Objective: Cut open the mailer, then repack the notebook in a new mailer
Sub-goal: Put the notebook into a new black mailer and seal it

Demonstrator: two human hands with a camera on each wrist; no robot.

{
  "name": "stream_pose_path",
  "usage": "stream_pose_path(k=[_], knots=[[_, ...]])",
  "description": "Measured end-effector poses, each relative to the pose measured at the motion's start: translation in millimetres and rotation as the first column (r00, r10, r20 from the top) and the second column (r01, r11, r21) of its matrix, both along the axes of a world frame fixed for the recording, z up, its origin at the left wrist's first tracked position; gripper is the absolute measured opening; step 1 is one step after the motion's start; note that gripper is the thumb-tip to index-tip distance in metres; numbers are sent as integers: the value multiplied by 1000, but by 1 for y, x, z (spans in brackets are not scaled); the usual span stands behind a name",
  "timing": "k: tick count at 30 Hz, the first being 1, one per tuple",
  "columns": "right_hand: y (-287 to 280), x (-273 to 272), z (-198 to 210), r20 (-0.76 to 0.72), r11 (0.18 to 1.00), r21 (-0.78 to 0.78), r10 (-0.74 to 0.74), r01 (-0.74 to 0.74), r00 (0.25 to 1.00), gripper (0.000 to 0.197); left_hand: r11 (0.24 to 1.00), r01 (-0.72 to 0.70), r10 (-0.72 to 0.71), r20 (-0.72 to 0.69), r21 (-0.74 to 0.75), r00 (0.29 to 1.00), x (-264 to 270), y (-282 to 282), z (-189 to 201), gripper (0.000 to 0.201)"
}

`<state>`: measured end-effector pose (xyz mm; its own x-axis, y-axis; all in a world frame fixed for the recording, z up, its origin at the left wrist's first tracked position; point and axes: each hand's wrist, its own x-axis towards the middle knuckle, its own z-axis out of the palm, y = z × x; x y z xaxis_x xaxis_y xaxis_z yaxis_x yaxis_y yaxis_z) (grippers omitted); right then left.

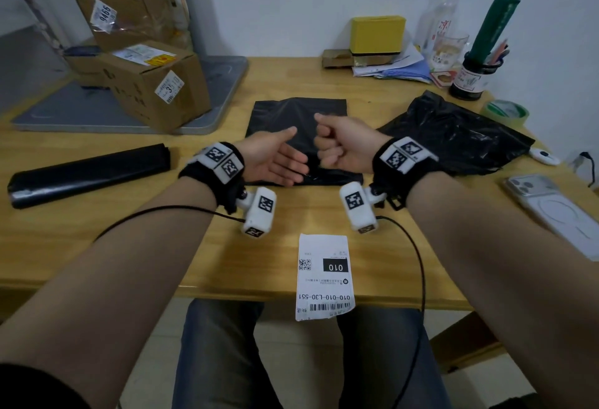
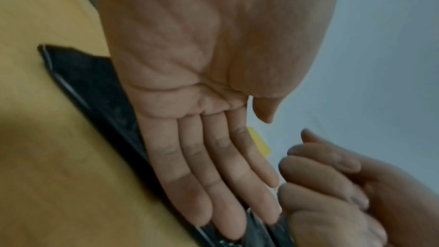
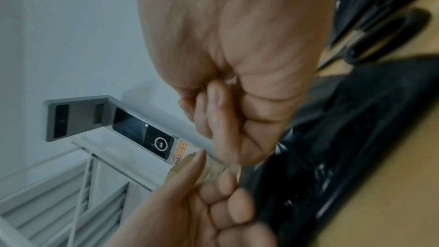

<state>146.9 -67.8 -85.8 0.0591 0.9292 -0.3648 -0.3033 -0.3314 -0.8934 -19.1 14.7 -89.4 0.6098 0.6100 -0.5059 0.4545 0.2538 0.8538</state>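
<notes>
Two hands meet over a flat black mailer on the wooden table.

The black mailer lies flat and smooth at the table's middle, glossy near its front edge. The left hand is spread palm-up, fingers straight, fingertips at that edge. Just beside it, the right hand is a curled fist holding nothing visible.

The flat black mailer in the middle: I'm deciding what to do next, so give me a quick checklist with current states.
1. Flat black mailer lies flat on the table: ok.
2. Left hand free, fingers straight: ok.
3. Right hand free: cannot tell; fist curled, contents hidden.
4. Notebook in sight: not ok.
5. Shipping label within reach at the table's near edge: ok.
6. Crumpled black bag clear of the mailer: ok.
</notes>
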Motion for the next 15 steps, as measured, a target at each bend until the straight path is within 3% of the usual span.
stream_pose_path(k=[2, 6, 10, 15], knots=[[11, -7, -13, 15, 999, -33, 7, -6, 1000, 43, 998, -36, 37, 3, -43, 999, 5, 4, -11, 63], [24, -12, -36, 226, 996, -86, 23, -4, 974, 38, 993, -71, 69, -25, -93, 997, 9, 13, -20, 60], [29, -18, -34, 407, 982, -177, 140, -73, 903, 32, 989, -118, 115, -39, -89, 993, 11, 15, -23, 50], [28, -14, -31, 528, 957, -280, 215, -71, 821, 33, 983, -141, 139, -20, -114, 990, 7, 20, -31, 53]])
